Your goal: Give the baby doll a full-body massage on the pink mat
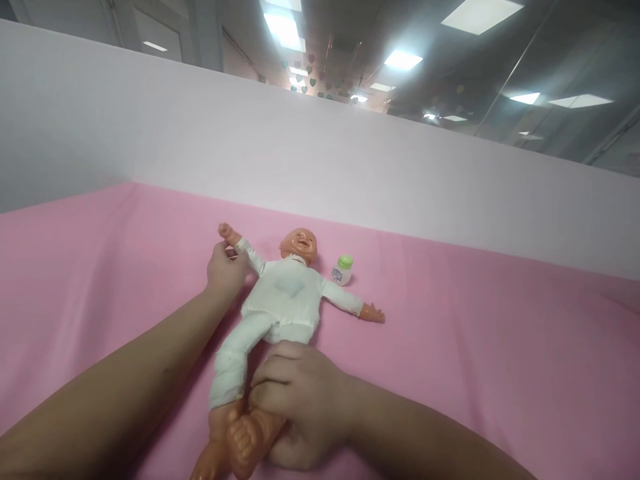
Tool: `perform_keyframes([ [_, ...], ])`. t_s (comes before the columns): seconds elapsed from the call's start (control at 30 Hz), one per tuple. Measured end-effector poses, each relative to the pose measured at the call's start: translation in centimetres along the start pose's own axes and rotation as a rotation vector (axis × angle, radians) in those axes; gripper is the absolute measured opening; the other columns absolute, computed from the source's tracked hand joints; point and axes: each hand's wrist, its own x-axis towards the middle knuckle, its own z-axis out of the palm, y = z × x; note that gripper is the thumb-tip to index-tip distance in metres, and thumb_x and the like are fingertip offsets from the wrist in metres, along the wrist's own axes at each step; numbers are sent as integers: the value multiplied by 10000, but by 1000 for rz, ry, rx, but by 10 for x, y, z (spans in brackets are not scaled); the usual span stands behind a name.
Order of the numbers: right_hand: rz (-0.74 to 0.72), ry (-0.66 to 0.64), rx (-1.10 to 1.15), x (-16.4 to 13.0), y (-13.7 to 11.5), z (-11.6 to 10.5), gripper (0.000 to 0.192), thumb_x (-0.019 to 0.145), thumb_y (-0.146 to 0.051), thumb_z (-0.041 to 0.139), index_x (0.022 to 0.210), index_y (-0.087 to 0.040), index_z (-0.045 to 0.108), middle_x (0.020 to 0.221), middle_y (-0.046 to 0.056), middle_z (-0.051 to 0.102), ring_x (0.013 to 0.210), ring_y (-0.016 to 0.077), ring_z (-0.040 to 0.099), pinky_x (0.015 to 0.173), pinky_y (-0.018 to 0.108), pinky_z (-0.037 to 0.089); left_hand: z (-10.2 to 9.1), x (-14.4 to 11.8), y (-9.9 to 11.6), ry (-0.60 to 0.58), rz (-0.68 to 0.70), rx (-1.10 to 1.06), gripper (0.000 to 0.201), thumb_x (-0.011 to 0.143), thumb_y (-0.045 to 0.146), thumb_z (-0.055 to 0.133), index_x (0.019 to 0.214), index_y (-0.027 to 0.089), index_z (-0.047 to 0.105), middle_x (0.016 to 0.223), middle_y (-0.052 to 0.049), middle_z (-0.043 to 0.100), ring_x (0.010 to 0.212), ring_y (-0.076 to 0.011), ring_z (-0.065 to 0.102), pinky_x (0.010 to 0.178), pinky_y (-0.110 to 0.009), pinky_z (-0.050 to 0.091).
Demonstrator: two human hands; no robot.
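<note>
Left hand (226, 270): fingers curled, closed loosely about the upper arm of a plastic baby doll in a white cloth suit (283, 300), just below the doll's raised fist. Grip partly hidden by the back of the hand; thumb not visible. Left forearm stretched long from the lower left corner of the view, running up alongside the doll's leg and side.

Right hand (300, 400): fingers bent and clamped over the doll's bare lower leg, near the foot; toes poking out below the knuckles. Wrist bent, right forearm coming in from the lower right corner. Hands well apart, one at each end of the doll.

Doll lying face up on a pink sheet-covered surface (475, 347), head pointing away from the wearer, both arms spread out to the sides. Orange-toned plastic head, hands and feet; faint bluish patch on the chest of the suit. One trouser leg straight down towards the right hand; the other leg hidden under that hand.

Small white plastic bottle with a green cap (343, 269) standing just beside the doll's head, on the side away from the left hand, above the doll's outstretched arm. Cap on; contents not visible. Label too small to read.

Plain white partition wall (320, 153) behind the doll's head, bordering the pink surface. Ceiling light panels (480, 13) above the partition.
</note>
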Motion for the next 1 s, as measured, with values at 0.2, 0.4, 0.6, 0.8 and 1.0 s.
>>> perform_keyframes([
  [0.2,21,419,-136,0,0,-26,398,880,-260,589,1271,-188,568,1190,121,700,1093,227,665,987,412,553,11,-27,14,-277,751,441,476,894,240,535,1367,233,591,1248,-103,668,1149,-287,613,1026,-447,488],
  [0.4,311,496,-250,-17,40,-27,429,911,-206,602,1337,-237,565,1459,146,549,1373,293,509,1112,532,467,19,-36,16,-388,1049,637,486,918,141,466,1342,277,659,1294,-104,653,1235,-299,564,1046,-475,476],
  [0.6,642,376,-92,-20,61,-25,488,884,-195,612,1368,-217,552,1506,146,509,1413,283,474,1144,514,442,19,-36,17,-465,1060,606,505,909,106,460,1343,264,664,1383,-94,636,1301,-288,556,1084,-478,462],
  [0.8,508,404,-200,-24,54,-27,488,889,-222,593,1372,-213,530,1515,169,495,1363,299,523,1076,515,487,15,-29,11,-418,752,407,532,887,143,475,1385,273,609,1333,-57,674,1224,-248,622,1047,-409,501],
  [1.0,179,472,-283,-13,14,-35,519,835,-280,597,1345,-229,518,1337,134,642,1142,285,656,947,486,510,12,6,-22,-209,258,184,482,909,318,545,1383,240,507,1167,-113,725,984,-272,724,834,-416,588],
])
